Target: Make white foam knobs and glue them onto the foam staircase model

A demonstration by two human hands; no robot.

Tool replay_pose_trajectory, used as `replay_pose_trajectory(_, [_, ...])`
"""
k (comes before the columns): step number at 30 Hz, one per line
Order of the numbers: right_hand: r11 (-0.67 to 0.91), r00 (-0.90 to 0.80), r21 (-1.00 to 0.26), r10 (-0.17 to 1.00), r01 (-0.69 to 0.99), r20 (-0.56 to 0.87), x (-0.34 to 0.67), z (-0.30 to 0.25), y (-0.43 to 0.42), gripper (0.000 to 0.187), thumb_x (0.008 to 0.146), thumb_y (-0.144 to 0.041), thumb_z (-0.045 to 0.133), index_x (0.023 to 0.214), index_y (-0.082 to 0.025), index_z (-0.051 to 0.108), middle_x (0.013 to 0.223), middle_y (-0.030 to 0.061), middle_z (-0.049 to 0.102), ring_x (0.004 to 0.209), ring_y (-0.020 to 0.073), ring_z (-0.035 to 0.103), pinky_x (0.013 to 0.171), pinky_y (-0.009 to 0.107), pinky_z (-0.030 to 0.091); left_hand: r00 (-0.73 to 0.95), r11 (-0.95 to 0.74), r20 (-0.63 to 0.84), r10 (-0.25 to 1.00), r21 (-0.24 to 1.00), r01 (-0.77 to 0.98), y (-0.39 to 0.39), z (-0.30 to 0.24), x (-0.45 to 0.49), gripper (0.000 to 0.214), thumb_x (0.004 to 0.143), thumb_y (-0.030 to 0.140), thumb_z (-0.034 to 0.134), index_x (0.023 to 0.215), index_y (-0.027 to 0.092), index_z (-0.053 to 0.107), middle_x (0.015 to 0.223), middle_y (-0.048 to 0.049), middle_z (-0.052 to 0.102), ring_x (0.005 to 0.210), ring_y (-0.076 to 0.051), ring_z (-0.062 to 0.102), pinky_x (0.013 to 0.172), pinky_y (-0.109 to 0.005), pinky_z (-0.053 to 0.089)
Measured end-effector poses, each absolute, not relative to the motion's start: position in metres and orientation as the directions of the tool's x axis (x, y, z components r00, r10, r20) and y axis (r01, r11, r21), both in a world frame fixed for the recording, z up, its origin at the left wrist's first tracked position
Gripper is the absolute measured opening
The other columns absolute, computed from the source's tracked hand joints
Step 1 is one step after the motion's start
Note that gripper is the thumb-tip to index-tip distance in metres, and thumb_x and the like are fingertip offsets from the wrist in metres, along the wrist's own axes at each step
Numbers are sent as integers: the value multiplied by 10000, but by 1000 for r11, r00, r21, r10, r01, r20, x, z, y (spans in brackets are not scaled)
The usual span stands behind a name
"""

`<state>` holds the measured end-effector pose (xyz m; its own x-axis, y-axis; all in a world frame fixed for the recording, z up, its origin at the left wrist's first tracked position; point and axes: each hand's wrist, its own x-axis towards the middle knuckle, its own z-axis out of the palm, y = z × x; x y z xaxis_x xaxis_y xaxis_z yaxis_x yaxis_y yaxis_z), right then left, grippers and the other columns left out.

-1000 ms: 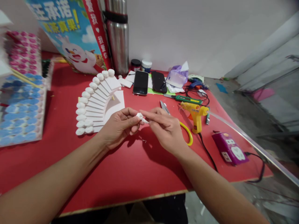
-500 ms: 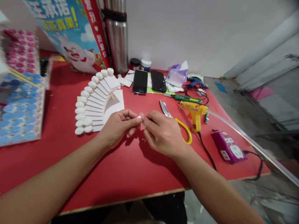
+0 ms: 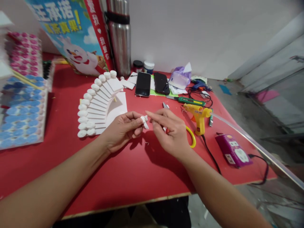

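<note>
My left hand [image 3: 125,128] pinches a small white rolled piece [image 3: 143,121] between thumb and fingers, and a loose white end of it hangs down. My right hand [image 3: 169,131] is just to the right, its index finger stretched toward the piece and nothing visible in it. Behind that hand lie yellow-handled scissors [image 3: 191,136], partly hidden. To the left of my hands, a fan-shaped white stepped structure [image 3: 97,110] rests on a white sheet, with round white rolled pieces [image 3: 82,113] along its outer edge.
On the red table [image 3: 114,183] a yellow glue gun [image 3: 199,118] stands near a green cutter [image 3: 191,101] and a purple box [image 3: 232,150]. Two phones [image 3: 142,84], a steel flask [image 3: 121,47] and jars [image 3: 148,67] line the back. Blue rolled pieces [image 3: 23,117] fill the left side.
My right hand has drawn away from the white piece to the right, and its fingers have straightened. More of the piece now shows in my left hand, which has barely moved.
</note>
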<state>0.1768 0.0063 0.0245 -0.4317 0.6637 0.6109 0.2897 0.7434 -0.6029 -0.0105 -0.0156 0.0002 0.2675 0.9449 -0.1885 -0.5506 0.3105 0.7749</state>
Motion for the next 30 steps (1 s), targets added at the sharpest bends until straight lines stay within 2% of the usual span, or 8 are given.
replay_pose_trajectory(3, [702,-400,-650,706,291,585,178,26,8,337,929,-107,538,1149,-221,767,872,40,678,744,137,632,673,297,524,285,324,-189,940,759,-564,-17,-1,-10,205,819,239,837,876,129,674,610,17,616,489,-45,525,478,-125,436])
replay_pose_trajectory(7, [677,-353,-667,734,311,580,177,28,7,241,925,-115,598,1052,-185,790,860,47,692,710,125,611,644,278,504,297,343,-203,933,752,-563,-16,-2,-10,188,832,235,824,894,132,679,623,13,615,495,-50,529,458,-123,418])
replay_pose_trajectory(14, [598,-340,-745,794,294,503,176,29,8,163,950,-159,621,954,-197,780,836,26,698,754,135,622,683,284,488,329,377,-221,918,743,-553,-16,-2,-9,208,834,267,825,888,116,692,651,-4,624,492,-47,517,452,-129,437])
replay_pose_trajectory(18, [536,-288,-783,840,316,459,177,28,10,116,942,-189,654,875,-190,749,752,-6,634,691,120,565,662,275,448,325,366,-207,923,733,-574,-17,1,-8,221,816,267,839,841,139,661,590,15,603,487,-67,517,485,-175,511])
replay_pose_trajectory(22, [429,-174,-825,903,368,392,181,37,6,301,965,-267,640,676,-192,595,627,-36,509,592,106,466,594,270,380,285,354,-222,932,722,-594,-17,2,-8,231,779,207,861,856,147,652,661,-3,664,544,-85,573,559,-228,574])
replay_pose_trajectory(26, [402,-215,-740,916,540,340,203,46,-8,466,1016,-342,560,578,-200,492,561,-26,479,544,110,466,586,288,356,238,342,-247,939,723,-600,-15,1,-8,230,767,154,860,862,128,652,838,-70,750,559,-61,587,545,-176,535])
replay_pose_trajectory(28, [394,-238,-648,918,652,318,224,44,-17,413,1013,-332,557,624,-196,552,601,-7,557,573,126,525,604,291,375,219,328,-244,945,720,-612,-14,2,-9,227,759,128,858,853,114,652,895,-99,765,558,-48,583,527,-148,506])
replay_pose_trajectory(30, [377,-223,-548,918,746,328,248,38,-24,272,999,-312,561,785,-186,671,720,29,674,659,161,612,637,298,408,220,319,-231,948,713,-624,-13,2,-10,214,759,113,852,844,101,656,894,-107,764,543,-38,567,493,-127,468])
